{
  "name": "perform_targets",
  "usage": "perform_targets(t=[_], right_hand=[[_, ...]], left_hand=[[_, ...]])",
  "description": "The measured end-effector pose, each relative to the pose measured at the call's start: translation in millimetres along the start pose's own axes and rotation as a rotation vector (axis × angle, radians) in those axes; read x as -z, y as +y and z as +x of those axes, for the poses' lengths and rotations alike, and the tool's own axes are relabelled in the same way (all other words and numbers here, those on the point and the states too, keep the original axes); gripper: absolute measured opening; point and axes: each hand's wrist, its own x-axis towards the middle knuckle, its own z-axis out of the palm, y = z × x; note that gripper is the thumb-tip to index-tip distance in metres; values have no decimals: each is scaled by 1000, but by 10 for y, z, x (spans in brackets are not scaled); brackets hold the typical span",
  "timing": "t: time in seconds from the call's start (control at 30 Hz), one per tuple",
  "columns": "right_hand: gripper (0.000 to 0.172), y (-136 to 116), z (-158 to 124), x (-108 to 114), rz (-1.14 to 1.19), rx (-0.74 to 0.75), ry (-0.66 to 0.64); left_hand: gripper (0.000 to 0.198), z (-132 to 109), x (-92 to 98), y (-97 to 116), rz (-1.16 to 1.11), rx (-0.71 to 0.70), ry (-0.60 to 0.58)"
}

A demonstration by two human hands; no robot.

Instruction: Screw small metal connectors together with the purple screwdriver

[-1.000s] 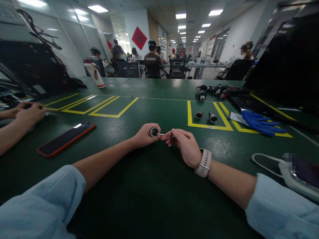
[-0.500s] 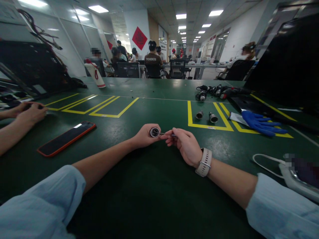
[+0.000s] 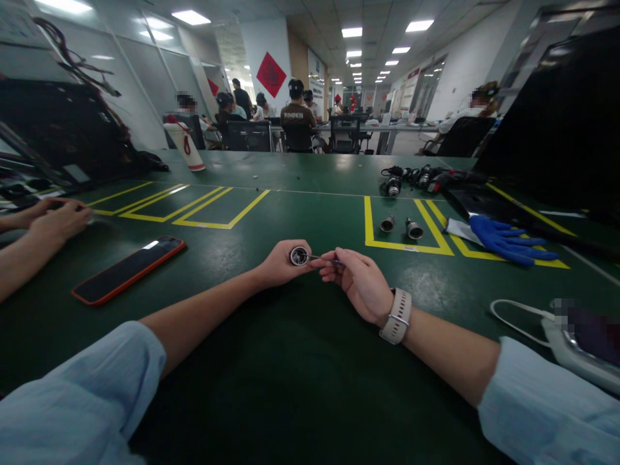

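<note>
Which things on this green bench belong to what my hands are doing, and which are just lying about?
In hand:
- round metal part, gripped by the left hand
- thin metal tool, pinched by the right hand, tip at the part's face

Lying about:
- phone in an orange case
- blue glove
- small metal cylinders
- white bottle

**One word legible across the room**

A brown shirt [image 3: 296, 117], worn by someone seated facing away, reads "PUMPKIN" in pale capitals across the back. A red diamond sign [image 3: 270, 73] on the white pillar [image 3: 252, 51] carries a dark mark, possibly a single character, too blurred to read. A white bottle [image 3: 186, 147] bears a red mark, likewise illegible. Nothing else can be read.
</note>
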Motion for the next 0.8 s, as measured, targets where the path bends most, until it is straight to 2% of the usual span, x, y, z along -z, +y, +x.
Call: perform_targets(t=[0.2, 0.47, 0.67, 0.73, 0.8], right_hand=[[23, 39, 14, 30, -30, 50, -12], [9, 52, -45, 38, -177, 216, 0], [14, 40, -53, 43, -213, 321, 22], [15, 38, -53, 48, -232, 354, 41], [15, 34, -58, 53, -279, 383, 58]], left_hand=[[26, 1, 3, 22, -24, 22, 5], [27, 0, 10, 8, -55, 44, 35], [26, -12, 28, 76, -110, 105, 68], [27, -10, 19, 76, -154, 127, 116], [28, 4, 6, 46, -265, 163, 243]])
